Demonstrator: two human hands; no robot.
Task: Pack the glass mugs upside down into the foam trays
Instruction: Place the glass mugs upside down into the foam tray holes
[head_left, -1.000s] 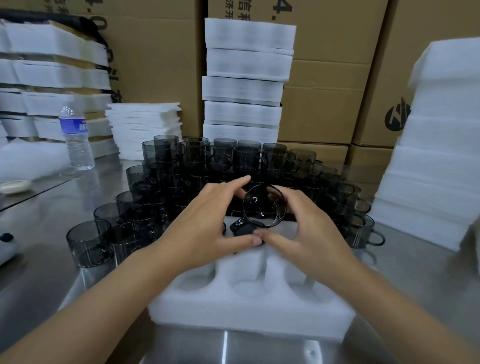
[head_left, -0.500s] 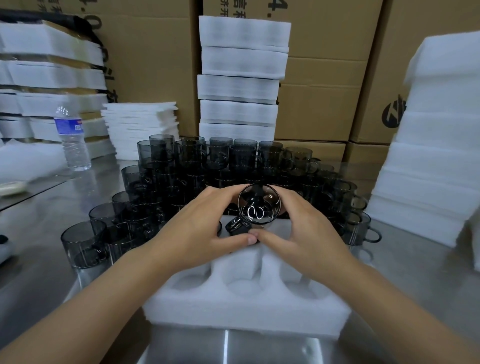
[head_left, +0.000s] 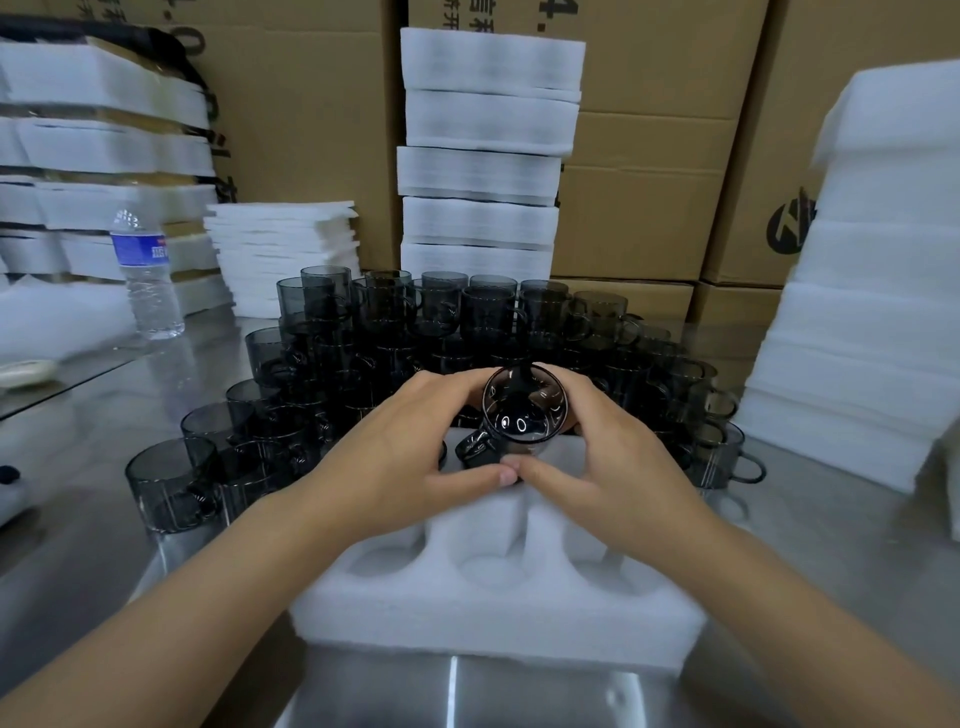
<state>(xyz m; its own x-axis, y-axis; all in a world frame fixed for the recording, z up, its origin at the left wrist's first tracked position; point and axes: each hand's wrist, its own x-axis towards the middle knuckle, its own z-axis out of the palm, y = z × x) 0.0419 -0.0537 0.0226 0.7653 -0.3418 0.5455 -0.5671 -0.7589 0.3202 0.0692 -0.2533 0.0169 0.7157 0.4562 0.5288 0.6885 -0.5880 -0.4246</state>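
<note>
Smoky grey mugs; white foam tray; brown boxes; clear bottle, blue label; silver table.

L grip, R grip curled round mug, thumbs touching

Centre of frame: the left hand and right hand cover the far pockets of the foam tray and the lower wall of the glass mug they grip. Top edge: box lettering cut off. Right edge: foam stack cropped. Left edge: a pale object and a dark object, blurred, cropped, unidentifiable. Bottle label: text too small to read.
</note>
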